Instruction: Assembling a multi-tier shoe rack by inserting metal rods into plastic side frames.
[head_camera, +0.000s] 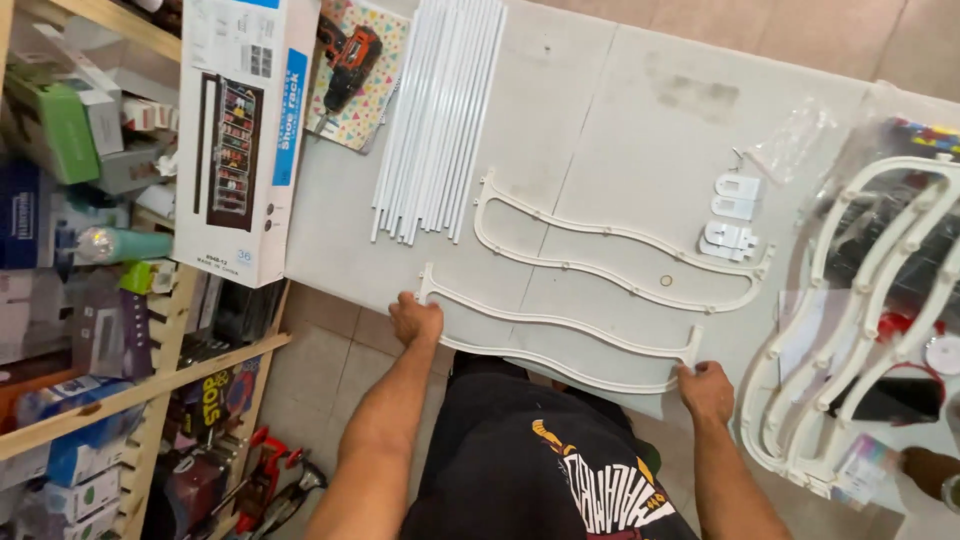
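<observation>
Fingers of the left hand (415, 322) and right hand (706, 390) are being closed around the ends of the white wavy frame (555, 335), which is overhanging the tabletop (600, 120) edge and could be flexed or dropped if grip is loosened.

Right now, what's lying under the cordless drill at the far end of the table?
The orange and black cordless drill rests on a flat pad with a colourful patterned cover, itself lying on the white table. Whatever the pad covers is hidden; the big carton overlaps its left edge.
</observation>
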